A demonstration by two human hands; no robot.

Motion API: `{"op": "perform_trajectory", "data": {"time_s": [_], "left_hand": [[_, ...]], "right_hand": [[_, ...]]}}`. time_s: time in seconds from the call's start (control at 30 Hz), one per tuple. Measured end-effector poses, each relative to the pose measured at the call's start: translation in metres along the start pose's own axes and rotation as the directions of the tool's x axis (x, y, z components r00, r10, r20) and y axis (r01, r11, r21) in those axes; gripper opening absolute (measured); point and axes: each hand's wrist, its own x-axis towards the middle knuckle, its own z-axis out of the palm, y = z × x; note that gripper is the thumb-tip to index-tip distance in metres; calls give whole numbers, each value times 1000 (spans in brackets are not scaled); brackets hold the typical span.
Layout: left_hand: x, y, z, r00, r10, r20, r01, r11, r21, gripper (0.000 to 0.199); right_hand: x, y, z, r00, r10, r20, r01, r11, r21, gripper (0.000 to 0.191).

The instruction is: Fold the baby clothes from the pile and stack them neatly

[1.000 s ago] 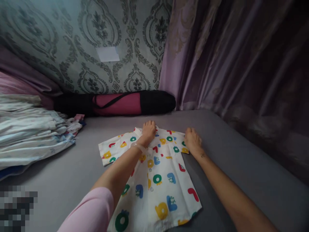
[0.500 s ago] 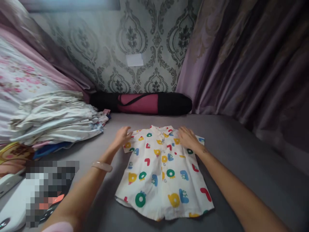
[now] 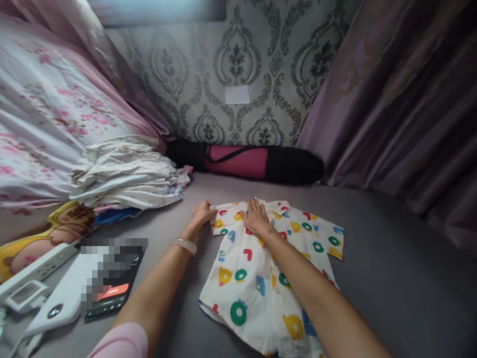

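Observation:
A white short-sleeved shirt (image 3: 248,278) with colourful letter prints lies spread out, front up, its collar pointing away from me. My left hand (image 3: 203,213) has its fingers closed at the edge of the left-side sleeve, and a pale bangle circles that wrist. Flat on the shirt just below the collar rests my right hand (image 3: 256,217), fingers stretched out and holding nothing. My right forearm crosses over the shirt and hides part of its front and lower hem.
Folded clothes (image 3: 126,174) are stacked at left. Nearer lie a cartoon-figure cushion (image 3: 70,226), a power strip (image 3: 44,266), a white device (image 3: 63,293) and a partly blurred phone (image 3: 115,298). A black and maroon bag (image 3: 238,161) stretches along the wall; curtains (image 3: 372,99) hang at right.
My right hand has moved left from the right-side shoulder onto the shirt's upper front. My left hand has closed at the sleeve edge. The view has turned left.

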Motion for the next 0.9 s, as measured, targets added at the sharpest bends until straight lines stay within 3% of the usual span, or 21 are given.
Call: {"op": "perform_trajectory", "data": {"time_s": [0.1, 0.23, 0.33, 0.47, 0.63, 0.73, 0.8, 0.9], "left_hand": [[2, 2, 3, 1000, 1, -24, -1, 1000, -21, 17], [-7, 10, 10, 993, -2, -115, -2, 999, -36, 25], [-21, 15, 15, 988, 27, -149, -20, 999, 49, 27], [-31, 13, 15, 981, 146, -125, -108, 956, 273, 29], [-25, 3, 9, 989, 146, -28, -121, 900, 419, 29], [-19, 2, 1, 990, 138, 9, -129, 898, 420, 30], [-16, 10, -7, 988, 148, -37, -119, 900, 420, 30], [-17, 35, -12, 959, 259, -119, -184, 881, 436, 29]], "right_hand": [[-1, 2, 5, 1000, 6, -4, -6, 1000, -2, 71], [-1, 1, 7, 1000, 2, -10, -2, 1000, -14, 72], [-1, 1, 7, 1000, 3, -17, -3, 1000, -19, 72], [-1, 2, 8, 1000, 1, -25, -2, 1000, -21, 72], [-3, 0, 8, 1000, 10, -20, -10, 1000, 4, 70], [-2, 1, -1, 999, -6, 40, 2, 996, 88, 70], [-1, 8, -14, 997, -24, 79, 7, 978, 209, 69], [-3, 32, -36, 999, 42, -8, -37, 949, 313, 66]]}}
